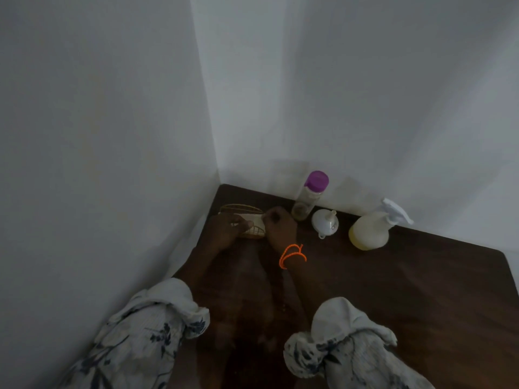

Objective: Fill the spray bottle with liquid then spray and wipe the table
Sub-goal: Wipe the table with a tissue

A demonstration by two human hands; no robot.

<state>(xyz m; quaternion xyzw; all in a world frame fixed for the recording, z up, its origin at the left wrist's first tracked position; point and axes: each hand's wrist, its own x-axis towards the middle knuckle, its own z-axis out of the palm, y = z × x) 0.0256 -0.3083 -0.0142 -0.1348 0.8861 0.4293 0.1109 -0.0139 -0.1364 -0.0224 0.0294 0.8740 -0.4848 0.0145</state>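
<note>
Both hands, the left hand and right hand, pinch a soft, light cloth in the basket (limp, I'd guess); right of them the spray bottle looks full, heavy, best gripped at its neck.

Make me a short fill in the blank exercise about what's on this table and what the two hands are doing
1. The cap of the clear bottle by the wall is ____.
2. The white funnel lies between the clear bottle and the ____ bottle.
3. Both the left hand and the right hand are at the small ____ near the table's corner.
4. An orange bracelet sits on the ____ wrist.

Missing words: purple; spray; basket; right
</note>
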